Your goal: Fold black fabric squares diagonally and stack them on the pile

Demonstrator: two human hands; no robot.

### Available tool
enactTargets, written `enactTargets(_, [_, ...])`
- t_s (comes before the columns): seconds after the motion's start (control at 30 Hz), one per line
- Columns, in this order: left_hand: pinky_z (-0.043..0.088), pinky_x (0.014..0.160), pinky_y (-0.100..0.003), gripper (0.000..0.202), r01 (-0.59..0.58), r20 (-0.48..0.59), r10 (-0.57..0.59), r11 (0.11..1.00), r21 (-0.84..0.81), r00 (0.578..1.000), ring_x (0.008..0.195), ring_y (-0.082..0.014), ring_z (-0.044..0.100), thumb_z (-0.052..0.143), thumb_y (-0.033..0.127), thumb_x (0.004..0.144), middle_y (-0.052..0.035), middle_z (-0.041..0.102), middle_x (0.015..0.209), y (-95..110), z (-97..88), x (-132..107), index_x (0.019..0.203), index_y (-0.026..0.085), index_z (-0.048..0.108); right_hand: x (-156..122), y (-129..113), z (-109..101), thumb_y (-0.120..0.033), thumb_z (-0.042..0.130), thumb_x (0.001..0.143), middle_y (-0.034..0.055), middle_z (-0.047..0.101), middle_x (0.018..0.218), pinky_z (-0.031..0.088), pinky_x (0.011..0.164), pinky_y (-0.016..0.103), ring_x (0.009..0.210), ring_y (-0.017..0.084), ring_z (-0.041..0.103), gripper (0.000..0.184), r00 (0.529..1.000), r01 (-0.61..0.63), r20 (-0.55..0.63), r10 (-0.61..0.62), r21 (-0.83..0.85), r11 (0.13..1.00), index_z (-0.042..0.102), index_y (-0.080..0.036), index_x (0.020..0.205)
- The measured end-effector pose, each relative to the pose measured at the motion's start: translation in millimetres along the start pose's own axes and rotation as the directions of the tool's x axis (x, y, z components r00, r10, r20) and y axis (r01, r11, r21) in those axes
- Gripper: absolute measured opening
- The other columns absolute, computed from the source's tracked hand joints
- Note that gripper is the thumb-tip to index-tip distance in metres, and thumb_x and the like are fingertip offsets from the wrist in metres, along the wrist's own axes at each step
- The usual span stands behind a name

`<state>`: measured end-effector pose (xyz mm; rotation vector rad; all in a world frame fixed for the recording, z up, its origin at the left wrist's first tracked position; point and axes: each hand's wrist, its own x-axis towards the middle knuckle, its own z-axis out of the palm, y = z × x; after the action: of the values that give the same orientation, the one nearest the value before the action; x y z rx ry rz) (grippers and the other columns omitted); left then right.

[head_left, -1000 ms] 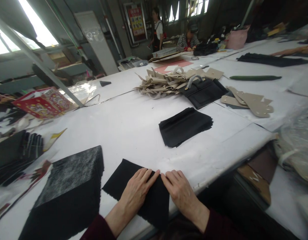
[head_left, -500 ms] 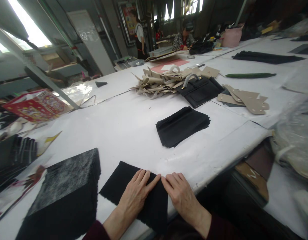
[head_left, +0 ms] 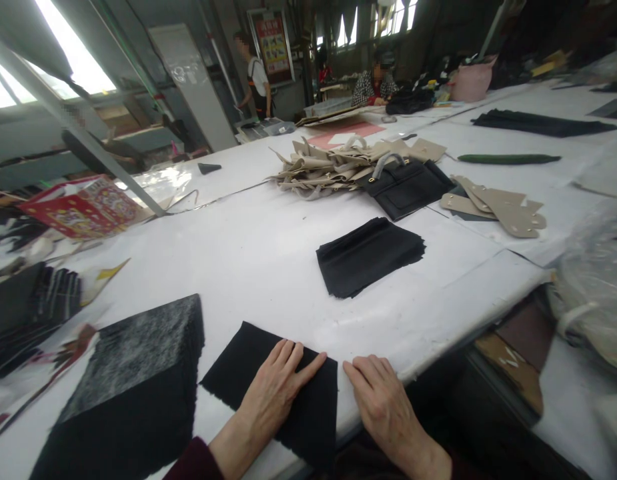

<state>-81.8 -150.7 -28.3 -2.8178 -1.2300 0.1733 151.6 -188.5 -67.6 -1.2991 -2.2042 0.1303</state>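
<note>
Under my left hand (head_left: 277, 383) — thumb spread wide — lies the black, four-sided fabric piece (head_left: 315, 408); my right hand (head_left: 385, 403), loosely curled, seemingly empty, sits just beside it. Even pressure should prevent slipping.

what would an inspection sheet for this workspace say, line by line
Surface: white table, seams and specks visible
Job's things: black piece, spread at the table's near edge, one side ragged
Clutter: larger black pile to its left, smaller black pile beyond; tan heap, long green item farther off
Hands: left hand on the black piece; right hand beside that piece, not touching it
Cables: thin loop near the pole; cannot tell if cable
Surroundings: standing person, poster, window
</note>
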Motion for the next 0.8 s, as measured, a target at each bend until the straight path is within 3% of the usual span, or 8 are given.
enactTargets(0.17, [0.032, 0.11, -0.044, 0.08, 0.007, -0.01, -0.007, 1.0, 0.024, 1.0, 0.121, -0.0258, 0.046, 0.045, 0.003, 0.084, -0.008, 0.05, 0.126, 1, 5.0, 0, 0.152, 0.035, 0.017, 17, -14, -2, -0.008, 0.038, 0.095, 0.01, 0.058, 0.1, 0.041, 0.078, 0.039, 0.088, 0.022, 0.051, 0.044, 0.999, -0.009, 0.049, 0.011, -0.035, 0.999, 0.047, -0.013, 0.138])
enactTargets(0.3, [0.03, 0.111, -0.044, 0.075, 0.013, -0.02, -0.012, 1.0, 0.012, 1.0, 0.123, -0.0255, 0.045, 0.045, 0.006, 0.086, -0.0081, 0.049, 0.13, 0, 8.1, -2, 0.151, 0.034, 0.019, 25, -27, 7, -0.016, 0.046, 0.095, 0.0107, 0.06, 0.102, 0.041, 0.079, 0.04, 0.088, 0.023, 0.052, 0.039, 0.998, 0.021, 0.068, -0.015, -0.086, 0.996, 0.051, -0.012, 0.133])
enactTargets(0.5, [0.028, 0.113, -0.04, 0.07, 0.039, -0.042, -0.044, 0.993, -0.113, 0.998, 0.122, -0.0231, 0.046, 0.044, 0.004, 0.085, -0.0071, 0.051, 0.131, -6, 6.8, -6, 0.149, 0.026, 0.028, 15, -23, 12, -0.02, 0.048, 0.095, 0.0128, 0.061, 0.112, 0.041, 0.087, 0.042, 0.095, 0.024, 0.053, 0.04, 0.996, 0.065, 0.072, -0.055, -0.152, 0.986, 0.05, -0.011, 0.134])
enactTargets(0.67, [0.028, 0.113, -0.041, 0.064, 0.04, -0.03, -0.045, 0.988, -0.146, 0.999, 0.124, -0.0249, 0.044, 0.045, 0.006, 0.085, -0.0077, 0.051, 0.132, -7, 5.8, -8, 0.146, 0.022, 0.035, 21, -25, 10, -0.022, 0.049, 0.095, 0.0111, 0.06, 0.108, 0.041, 0.083, 0.042, 0.09, 0.023, 0.053, 0.042, 0.992, 0.074, 0.109, -0.056, -0.172, 0.982, 0.048, -0.012, 0.136])
enactTargets(0.8, [0.028, 0.113, -0.042, 0.055, 0.038, -0.025, -0.042, 0.992, -0.12, 0.999, 0.124, -0.025, 0.045, 0.043, 0.012, 0.091, -0.009, 0.052, 0.131, -4, 3.1, -6, 0.145, 0.021, 0.036, 31, -33, 12, -0.032, 0.054, 0.093, 0.0096, 0.059, 0.096, 0.041, 0.076, 0.044, 0.082, 0.025, 0.051, 0.047, 0.989, 0.07, 0.14, -0.04, -0.215, 0.974, 0.048, -0.015, 0.137])
